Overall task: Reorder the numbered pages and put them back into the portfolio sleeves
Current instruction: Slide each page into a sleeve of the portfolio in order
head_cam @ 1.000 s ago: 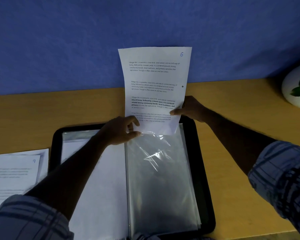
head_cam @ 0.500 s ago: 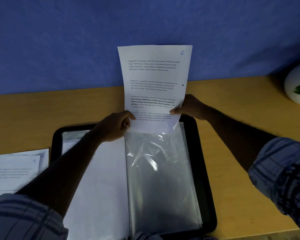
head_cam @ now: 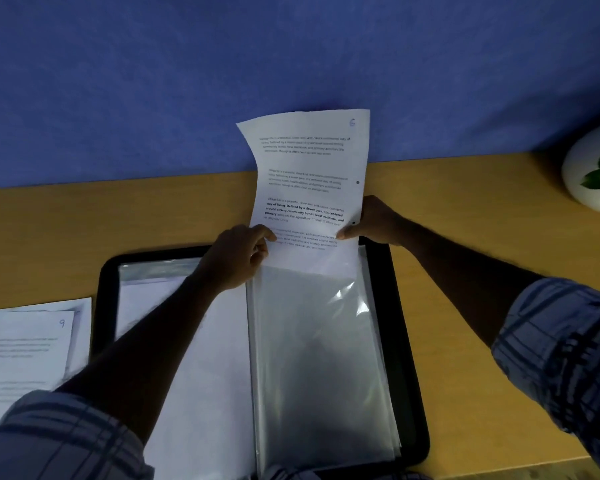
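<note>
Thin white paper, pg 6 (head_cam: 309,181), stands upright w/ a wavy bend, its bottom edge inside the mouth of a glossy clear sleeve (head_cam: 319,358) at the 12 o'clock end of the black, round-cornered portfolio (head_cam: 407,341). Left hand (head_cam: 236,258), arm in from 7 o'clock, pinches the pg's lower left edge; right hand (head_cam: 374,220), from 4 o'clock, pinches the lower rt edge. Loose pages (head_cam: 25,351), top one marked 9, lie on the wooden table (head_cam: 118,220) at 9 o'clock
</note>
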`<state>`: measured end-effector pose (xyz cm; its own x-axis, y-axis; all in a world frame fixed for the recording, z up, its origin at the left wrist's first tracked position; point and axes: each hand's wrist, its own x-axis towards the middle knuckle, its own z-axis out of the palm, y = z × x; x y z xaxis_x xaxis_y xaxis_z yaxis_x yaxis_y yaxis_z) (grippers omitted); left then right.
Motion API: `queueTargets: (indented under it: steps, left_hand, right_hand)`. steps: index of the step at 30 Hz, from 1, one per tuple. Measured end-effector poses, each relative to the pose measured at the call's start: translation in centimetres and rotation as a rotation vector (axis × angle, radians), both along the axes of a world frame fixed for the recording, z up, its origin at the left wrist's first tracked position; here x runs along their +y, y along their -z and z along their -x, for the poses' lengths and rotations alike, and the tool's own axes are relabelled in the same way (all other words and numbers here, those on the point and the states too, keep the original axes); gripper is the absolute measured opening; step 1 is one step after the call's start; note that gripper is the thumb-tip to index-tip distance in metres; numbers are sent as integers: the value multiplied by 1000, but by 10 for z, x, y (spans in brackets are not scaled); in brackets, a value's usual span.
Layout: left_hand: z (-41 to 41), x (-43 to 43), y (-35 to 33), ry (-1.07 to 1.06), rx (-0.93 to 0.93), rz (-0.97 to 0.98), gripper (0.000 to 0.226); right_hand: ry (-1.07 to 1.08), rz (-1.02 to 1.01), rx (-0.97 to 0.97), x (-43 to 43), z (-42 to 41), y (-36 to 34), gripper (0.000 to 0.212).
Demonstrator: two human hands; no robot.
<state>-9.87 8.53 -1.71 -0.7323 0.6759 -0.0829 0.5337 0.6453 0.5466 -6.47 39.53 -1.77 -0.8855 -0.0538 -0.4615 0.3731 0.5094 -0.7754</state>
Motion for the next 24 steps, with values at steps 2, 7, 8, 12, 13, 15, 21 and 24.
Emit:
queueTargets:
  steps: [2,7,8,12,13,15,21,24]
  left_hand:
    - [0,-1,0,-2,-3,-1,31]
    - [-2,-4,0,-36,53,-22,30]
    - [-4,-3,0,-65,34,-35,31]
    - [-10,-3,0,-149,7,-61,28]
    - [-12,-3,0,-160,12,-69,27]
    - [-14,-3,-1,-187,7,-88,25]
    - [-11,-4,-7,-300,-164,-162,25]
    - [-8,-9,-10,-283,-243,-150,27]
  right_hand:
    - [8,-2,-14,4,-1,0,66]
    - [15,14,-18,6,-6,0,75]
    - [13,16,-16,6,-7,0,76]
    - [22,26,4,5,-9,0,78]
    - [23,28,9,5,-9,-1,75]
    - [33,27,12,5,-9,-3,70]
    - [37,25,7,5,-8,-4,63]
    - [15,19,-4,5,-7,-5,58]
